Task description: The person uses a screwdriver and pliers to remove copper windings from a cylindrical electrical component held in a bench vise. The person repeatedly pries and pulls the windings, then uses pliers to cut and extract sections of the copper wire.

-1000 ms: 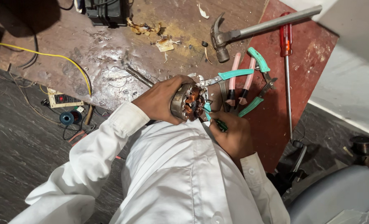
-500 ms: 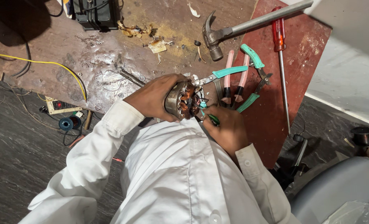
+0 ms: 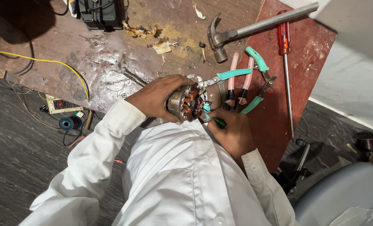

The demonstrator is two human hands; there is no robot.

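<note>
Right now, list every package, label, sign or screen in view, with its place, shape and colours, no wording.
Black box: top edge of the bench, rectangular, dark, cables at its top.
Small flat board: bench's left edge by the yellow wire, cream rectangle with dark parts and a red spot.
No signs or screens show.

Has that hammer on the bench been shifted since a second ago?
No. The hammer lies just as before beside the red-handled screwdriver and pliers; only the head camera's aim drifted, so everything slid together.
</note>
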